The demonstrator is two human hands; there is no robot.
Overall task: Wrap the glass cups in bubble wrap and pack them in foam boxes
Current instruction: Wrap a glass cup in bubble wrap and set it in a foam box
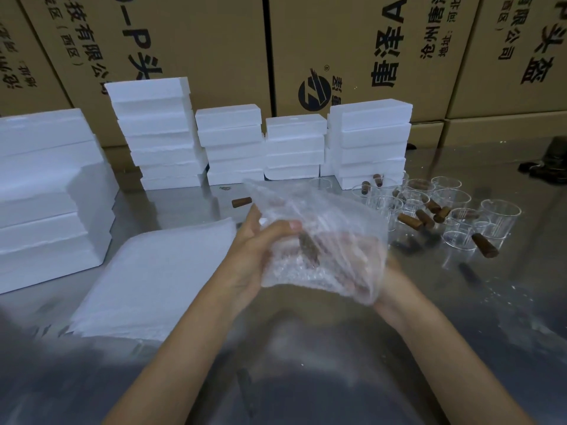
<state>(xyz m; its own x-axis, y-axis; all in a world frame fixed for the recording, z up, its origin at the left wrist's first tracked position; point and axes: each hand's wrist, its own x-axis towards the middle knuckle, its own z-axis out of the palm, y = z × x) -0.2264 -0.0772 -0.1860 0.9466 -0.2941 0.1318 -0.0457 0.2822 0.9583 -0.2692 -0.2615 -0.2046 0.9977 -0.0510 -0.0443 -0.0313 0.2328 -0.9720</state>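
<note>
A person's two bare hands hold a bundle of bubble wrap (319,240) above the middle of a shiny metal table (460,302), with a brown cork (309,248) showing through the clear film; the glass inside is too blurred to make out. The left hand (260,250) grips the bundle from its left side, thumb curled over the top of the wrap. The right hand (395,289) sits under and behind the bundle's lower right corner, mostly hidden by the film, and it appears to clasp the wrap, though its fingers cannot be seen clearly. Just to the left of the hands, a flat stack of white wrap sheets (153,277) lies on the table. Unwrapped glass cups (454,210) stand clustered toward the table's right side, several brown corks (425,217) scattered among and against them, and one more cork (241,202) lies alone nearer the centre, beyond the hands. Along the far edge, white foam boxes (233,145) rise in four stacks of differing height, and a larger pile of foam boxes (52,191) fills the left edge. Behind the table stand big cardboard cartons (352,41) printed with black characters. A dark object (552,157) rests near the far right corner, too dim to identify.
</note>
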